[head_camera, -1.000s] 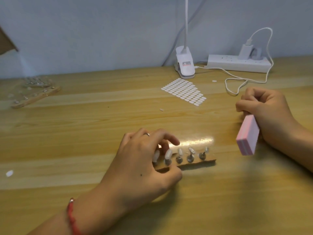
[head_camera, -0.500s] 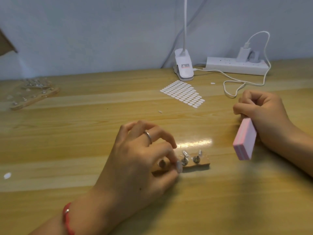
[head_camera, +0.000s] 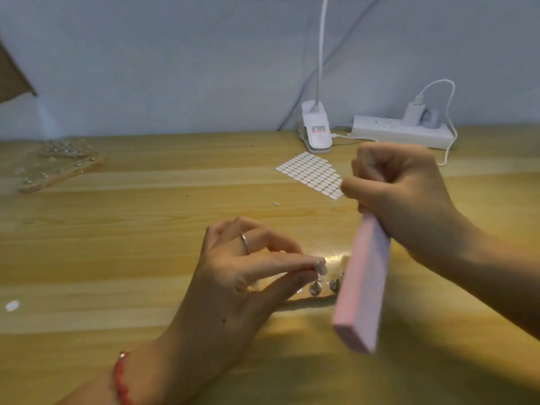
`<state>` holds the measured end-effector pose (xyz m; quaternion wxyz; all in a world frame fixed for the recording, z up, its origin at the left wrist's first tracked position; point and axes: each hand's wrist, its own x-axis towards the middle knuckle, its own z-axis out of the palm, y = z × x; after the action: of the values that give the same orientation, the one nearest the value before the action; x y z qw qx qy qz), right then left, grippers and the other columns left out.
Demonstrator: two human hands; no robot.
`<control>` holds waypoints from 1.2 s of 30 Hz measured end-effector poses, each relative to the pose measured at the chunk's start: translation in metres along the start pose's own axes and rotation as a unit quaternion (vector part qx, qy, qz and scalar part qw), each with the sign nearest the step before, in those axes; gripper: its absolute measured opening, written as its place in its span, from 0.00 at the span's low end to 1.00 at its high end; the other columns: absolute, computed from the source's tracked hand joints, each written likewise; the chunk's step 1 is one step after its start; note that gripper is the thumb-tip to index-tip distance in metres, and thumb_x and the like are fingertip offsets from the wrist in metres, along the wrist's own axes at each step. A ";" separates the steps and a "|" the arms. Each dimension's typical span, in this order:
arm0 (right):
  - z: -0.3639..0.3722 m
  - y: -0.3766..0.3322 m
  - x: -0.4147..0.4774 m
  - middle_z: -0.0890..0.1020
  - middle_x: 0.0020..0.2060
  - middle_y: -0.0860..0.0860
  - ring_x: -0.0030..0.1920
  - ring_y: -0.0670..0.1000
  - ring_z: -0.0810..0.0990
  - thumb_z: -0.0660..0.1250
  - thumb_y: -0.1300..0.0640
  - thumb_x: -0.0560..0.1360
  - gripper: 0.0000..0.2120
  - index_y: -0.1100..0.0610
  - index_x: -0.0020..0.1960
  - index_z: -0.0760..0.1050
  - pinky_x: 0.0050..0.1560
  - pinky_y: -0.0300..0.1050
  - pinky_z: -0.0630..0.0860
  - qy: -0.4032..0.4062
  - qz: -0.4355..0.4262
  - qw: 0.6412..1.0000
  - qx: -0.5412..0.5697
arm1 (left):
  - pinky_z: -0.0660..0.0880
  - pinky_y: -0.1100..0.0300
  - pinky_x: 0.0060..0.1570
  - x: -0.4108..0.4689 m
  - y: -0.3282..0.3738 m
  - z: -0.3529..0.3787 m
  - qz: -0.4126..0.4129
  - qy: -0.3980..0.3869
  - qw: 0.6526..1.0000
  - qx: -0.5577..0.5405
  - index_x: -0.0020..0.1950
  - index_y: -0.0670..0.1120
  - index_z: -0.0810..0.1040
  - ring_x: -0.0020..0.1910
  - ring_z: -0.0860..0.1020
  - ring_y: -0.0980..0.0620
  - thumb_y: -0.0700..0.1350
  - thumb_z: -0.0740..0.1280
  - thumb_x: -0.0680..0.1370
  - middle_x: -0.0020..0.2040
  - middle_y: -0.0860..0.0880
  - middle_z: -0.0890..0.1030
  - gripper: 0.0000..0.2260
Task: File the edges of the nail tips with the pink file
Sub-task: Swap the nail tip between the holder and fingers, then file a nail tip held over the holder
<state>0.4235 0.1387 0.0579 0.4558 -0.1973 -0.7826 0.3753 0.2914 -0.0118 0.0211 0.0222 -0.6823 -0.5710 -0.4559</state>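
Observation:
My left hand [head_camera: 248,276] pinches a small white nail tip [head_camera: 321,266] between thumb and forefinger, lifted just above a wooden holder strip [head_camera: 314,296] with metal pegs. My right hand [head_camera: 400,194] grips the upper end of the pink block file [head_camera: 362,285], which hangs down slanted to the right of the nail tip and covers the holder's right end. File and nail tip are close; I cannot tell whether they touch.
A sheet of white adhesive dots [head_camera: 314,172] lies behind the hands. A clip lamp [head_camera: 315,130] and a power strip with charger [head_camera: 403,133] stand at the back wall. Another wooden holder with clear tips [head_camera: 58,168] sits far left.
My left hand lifted a nail tip off the holder. My right hand swung the pink file left and toward it, in front of the holder's right end.

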 end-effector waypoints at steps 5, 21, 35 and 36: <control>0.012 0.006 0.019 0.64 0.27 0.60 0.33 0.57 0.63 0.65 0.72 0.64 0.17 0.58 0.27 0.60 0.35 0.46 0.61 0.081 -0.017 0.989 -0.124 | 0.59 0.52 0.54 -0.003 -0.004 -0.003 0.008 0.004 0.996 0.084 0.46 0.56 0.84 0.53 0.71 0.55 0.52 0.65 0.74 0.45 0.60 0.79 0.08; 0.041 0.002 0.006 0.62 0.25 0.53 0.30 0.55 0.61 0.63 0.69 0.62 0.17 0.52 0.29 0.59 0.34 0.45 0.61 0.047 -0.108 0.989 -0.088 | 0.58 0.51 0.53 0.000 -0.005 -0.005 -0.025 0.019 0.998 0.058 0.50 0.59 0.79 0.50 0.72 0.57 0.52 0.64 0.74 0.45 0.59 0.79 0.07; 0.059 -0.001 -0.001 0.62 0.24 0.55 0.29 0.51 0.61 0.63 0.70 0.62 0.19 0.50 0.29 0.58 0.33 0.45 0.60 0.048 -0.108 0.992 -0.032 | 0.61 0.51 0.52 0.002 -0.005 -0.004 -0.062 0.057 0.996 0.020 0.49 0.64 0.77 0.51 0.73 0.62 0.54 0.64 0.73 0.47 0.65 0.78 0.06; 0.065 -0.004 -0.006 0.62 0.24 0.54 0.28 0.49 0.60 0.63 0.69 0.61 0.20 0.49 0.30 0.58 0.33 0.44 0.61 0.024 -0.141 0.989 -0.031 | 0.61 0.50 0.52 0.001 -0.006 -0.004 -0.060 0.057 0.996 0.018 0.49 0.63 0.78 0.51 0.73 0.61 0.54 0.64 0.74 0.47 0.64 0.79 0.06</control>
<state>0.3710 0.1060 0.0378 0.5161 -0.1079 -0.8028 0.2782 0.2842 -0.0114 0.0214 0.0395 -0.6189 -0.6172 -0.4843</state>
